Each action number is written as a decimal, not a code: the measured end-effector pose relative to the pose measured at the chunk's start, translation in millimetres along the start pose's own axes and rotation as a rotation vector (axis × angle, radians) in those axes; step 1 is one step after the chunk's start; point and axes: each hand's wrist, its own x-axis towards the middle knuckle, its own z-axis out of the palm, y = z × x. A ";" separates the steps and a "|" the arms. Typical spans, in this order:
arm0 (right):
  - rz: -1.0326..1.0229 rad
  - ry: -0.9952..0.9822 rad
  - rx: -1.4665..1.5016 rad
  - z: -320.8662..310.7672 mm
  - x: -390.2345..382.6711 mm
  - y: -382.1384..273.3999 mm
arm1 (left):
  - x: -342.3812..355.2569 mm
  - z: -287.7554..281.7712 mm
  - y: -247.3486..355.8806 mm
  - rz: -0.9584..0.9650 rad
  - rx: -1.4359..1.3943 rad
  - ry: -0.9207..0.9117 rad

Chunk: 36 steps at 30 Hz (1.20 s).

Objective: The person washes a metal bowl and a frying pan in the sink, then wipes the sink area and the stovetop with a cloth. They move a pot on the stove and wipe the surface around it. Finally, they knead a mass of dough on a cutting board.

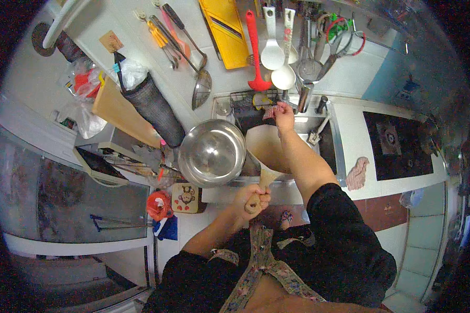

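My left hand [251, 201] is wrapped round the pale, wood-coloured handle [268, 177] of a pan. The pan [266, 146], cream-coloured inside, sits tilted in the sink, its far right side partly covered by my right forearm. Beyond it, my right hand [284, 118] is raised near the tap with its fingers pinched together on a small pinkish cloth [269, 112]. That cloth is right by a black wire rack [242, 100] at the sink's back edge, and whether the two touch I cannot tell. A yellow item [261, 99] lies in the rack.
A large steel bowl [212, 153] stands left of the sink. Spoons, a red ladle [258, 81], a skimmer [201, 88] and a yellow grater [224, 34] hang above. To the right are a crumpled pink cloth [357, 173] and a black stove [397, 145].
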 end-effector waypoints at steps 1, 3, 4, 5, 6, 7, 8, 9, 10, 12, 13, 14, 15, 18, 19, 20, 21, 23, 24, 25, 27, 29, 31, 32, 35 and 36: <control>-0.150 0.007 -0.074 2.1 21.1 -3.9 | 3.3 15.7 -3.8 0.009 -0.001 0.045; -0.098 -0.056 -0.025 11.4 41.0 -17.0 | 7.8 14.3 -5.1 0.001 -0.053 0.045; -0.048 -0.111 0.007 26.5 33.9 -22.6 | 5.2 -2.6 -3.5 0.002 -0.071 0.016; 0.061 -0.152 -0.205 35.2 23.8 -25.0 | 1.6 -21.1 -3.0 0.000 -0.093 -0.014; 0.043 -0.143 -0.338 23.6 25.8 -22.2 | 4.3 -27.5 -3.8 -0.031 -0.103 -0.068; 0.017 -0.113 -0.479 -2.9 35.8 -18.3 | 8.5 -21.7 -2.3 -0.083 -0.102 -0.123; -0.006 -0.076 -0.621 -34.1 44.1 -17.2 | 12.6 -15.0 0.7 -0.140 -0.100 -0.180; -0.086 -0.073 -0.562 -74.2 51.1 -17.4 | 18.3 -6.6 2.9 -0.200 -0.090 -0.243; -0.054 -0.187 -0.676 -73.0 30.3 -21.8 | 12.8 -21.1 4.9 -0.185 -0.135 -0.212; 0.008 -0.444 -0.889 -64.2 -21.1 -62.1 | -4.5 -54.5 6.2 -0.138 -0.232 -0.138; 0.003 -0.375 -0.948 -105.6 -24.3 -70.0 | -3.4 -23.9 12.7 -0.093 -0.036 -0.138; 0.007 -0.316 -1.003 -140.6 -34.3 -74.6 | -7.5 0.8 15.2 -0.134 -0.018 -0.070; -0.159 -0.211 -1.181 -149.6 -54.2 -84.0 | -18.7 20.8 19.2 -0.140 -0.003 0.015; -0.152 -0.146 -1.199 -213.8 -80.8 -98.1 | -8.7 40.0 21.5 -0.102 0.207 0.040; -0.179 -0.084 -1.172 -222.9 -90.9 -99.9 | -2.7 35.6 24.0 -0.077 0.283 0.017; -0.207 -0.024 -1.144 -230.8 -101.4 -100.6 | 2.1 32.6 25.3 -0.050 0.357 -0.007; -0.228 0.042 -1.120 -239.4 -111.7 -100.6 | -2.6 49.8 25.5 -0.030 0.412 0.037; -0.109 0.090 -1.128 -256.3 -124.4 -103.2 | 8.7 39.6 27.3 -0.049 0.445 0.016; -0.054 0.108 -1.126 -262.6 -128.9 -104.7 | 11.2 38.3 29.0 -0.051 0.462 0.009; -0.063 0.121 -1.121 -267.4 -133.7 -104.7 | 11.4 37.5 30.3 -0.062 0.469 0.017; -0.082 0.141 -1.112 -274.7 -143.1 -102.4 | 4.5 43.7 29.6 -0.018 0.487 0.069; -0.075 0.136 -1.083 -285.1 -149.0 -102.6 | 0.0 51.4 28.1 -0.001 0.501 0.093; -0.079 0.119 -1.125 -301.8 -146.8 -97.6 | -0.5 54.4 21.7 0.051 0.597 0.170; -0.082 0.107 -1.146 -310.7 -144.5 -95.7 | -1.0 56.3 17.9 0.080 0.643 0.210; 0.033 0.051 -1.222 -323.9 -138.4 -96.2 | -7.1 77.5 5.1 0.114 0.695 0.317; 0.008 0.043 -1.328 -332.2 -136.8 -91.7 | -8.1 87.1 -2.9 0.140 0.721 0.369</control>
